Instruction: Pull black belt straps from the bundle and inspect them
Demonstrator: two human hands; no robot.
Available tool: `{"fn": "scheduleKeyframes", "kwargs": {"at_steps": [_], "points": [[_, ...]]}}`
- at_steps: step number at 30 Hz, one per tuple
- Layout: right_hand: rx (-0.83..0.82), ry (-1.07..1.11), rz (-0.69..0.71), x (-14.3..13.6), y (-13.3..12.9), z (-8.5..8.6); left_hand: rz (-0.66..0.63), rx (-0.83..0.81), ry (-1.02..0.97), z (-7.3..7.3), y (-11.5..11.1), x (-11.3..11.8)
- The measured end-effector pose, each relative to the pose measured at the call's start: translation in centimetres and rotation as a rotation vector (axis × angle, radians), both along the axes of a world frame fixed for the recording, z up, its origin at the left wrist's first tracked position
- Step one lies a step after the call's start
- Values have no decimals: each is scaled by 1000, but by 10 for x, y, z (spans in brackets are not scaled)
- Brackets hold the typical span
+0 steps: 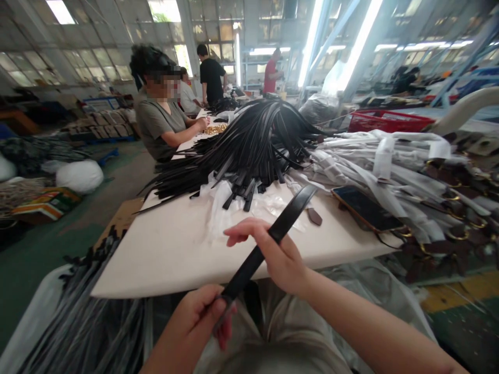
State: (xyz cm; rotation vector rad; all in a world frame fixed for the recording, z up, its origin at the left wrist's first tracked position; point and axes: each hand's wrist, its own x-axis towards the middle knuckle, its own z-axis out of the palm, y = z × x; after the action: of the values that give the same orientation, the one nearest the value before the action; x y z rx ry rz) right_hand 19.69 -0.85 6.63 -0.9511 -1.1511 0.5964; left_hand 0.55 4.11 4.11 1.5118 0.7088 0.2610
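Now | both hands gripping black strap point(273, 236) | left hand point(200, 317) low end | right hand point(278, 257) mid

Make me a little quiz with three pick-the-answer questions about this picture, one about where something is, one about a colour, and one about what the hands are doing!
1. Where does the phone lie?
A. on the white table, right of the strap
B. on the floor
C. in the red basket

2. What colour is the strap being held?
A. white
B. black
C. yellow

3. How is the strap held?
A. it lies loose on the table
B. one hand alone pinches it
C. the left hand grips its near end and the right hand holds it further up

Answers:
1 A, the phone rests flat on the tabletop near the pale wrapped bundles.
2 B, it matches the black strap pile behind.
3 C, both hands close round the strap, which is raised off the table.
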Motion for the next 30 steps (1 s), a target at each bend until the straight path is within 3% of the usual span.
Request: {"fn": "scheduleKeyframes", "kwargs": {"at_steps": [3, 5, 7, 9, 11, 14, 17, 19, 22, 24, 28, 30], "points": [[-42, -188, 175, -27, -5, -11, 10, 51, -8, 3, 3, -1], [-151, -146, 325, -38, -2, -19, 32, 79, -5, 3, 6, -5], [-241, 34, 429, -37, 6, -21, 47, 100, 34, 5, 9, -14], [-220, 286, 392, -28, 17, -16, 49, 123, 91, 8, 13, -25], [-119, 400, 295, -23, 29, -8, 65, 171, 141, 12, 17, -35], [-68, 190, 292, -37, 39, -6, 134, 233, 140, 16, 19, -45], [-186, 40, 535, -66, 46, -16, 207, 279, 115, 17, 19, -53], [-252, 138, 632, -77, 52, -19, 237, 293, 148, 15, 19, -60], [-157, 306, 489, -82, 64, -17, 260, 251, 191, 12, 20, -72], [-130, 244, 461, -90, 69, -19, 295, 242, 169, 11, 22, -76], [-344, 57, 859, -120, 73, -36, 390, 213, 97, 5, 26, -86], [-340, 32, 891, -123, 73, -39, 440, 164, 126, 3, 28, -110]]}}
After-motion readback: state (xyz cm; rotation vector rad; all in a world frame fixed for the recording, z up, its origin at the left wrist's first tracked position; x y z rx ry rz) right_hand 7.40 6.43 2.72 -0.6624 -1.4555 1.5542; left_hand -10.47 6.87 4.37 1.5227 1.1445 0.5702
